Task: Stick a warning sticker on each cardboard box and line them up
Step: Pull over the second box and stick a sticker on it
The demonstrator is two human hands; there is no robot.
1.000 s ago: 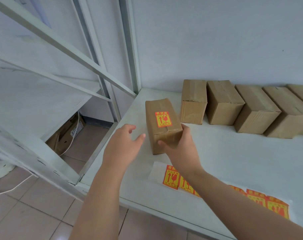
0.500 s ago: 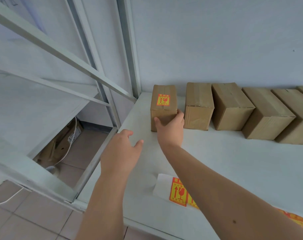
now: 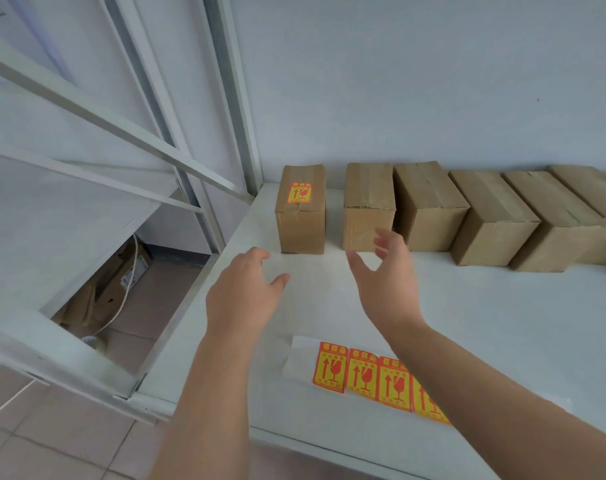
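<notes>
White table (image 3: 467, 341): one, set into the corner against a pale wall (image 3: 398, 81). It carries all boxes and the sticker strip.

Metal frame (image 3: 121, 126): to the left of the table, with slanting bars; tiled floor (image 3: 69, 445) below, where flattened cardboard (image 3: 100, 299) and a white cable (image 3: 121, 306) lie.

Cardboard boxes: six are in view, in a row along the wall. The labelled box (image 3: 300, 216) stands at the left end, in the corner, upright, with a small gap to its neighbour. It bears one warning sticker (image 3: 299, 192) on its top face, near the front edge. The second box (image 3: 369, 209) shows no sticker on its visible faces. The third box (image 3: 429, 209), fourth box (image 3: 491, 220), fifth box (image 3: 554, 223) and sixth box (image 3: 592, 192) sit close together, each turned at a slight angle; no stickers visible on them. The sixth is cut by the right edge of the picture.

Arms: two, both bare, extended forward over the table.

Left hand (image 3: 241, 296): palm down, fingers loosely spread, above the table surface in front of the labelled box. It holds nothing and touches no box.

Right hand (image 3: 388, 282): raised, palm turned inward, fingers apart and curved, thumb separate. It is empty. Its fingertips overlap the lower front of the second box in the picture; contact cannot be confirmed. Motion blur at the fingers.

Sticker strip (image 3: 363, 374): one, lying flat near the front edge of the table, between the forearms. Four red-and-yellow stickers are visible on white backing; the right forearm covers the rest.
</notes>
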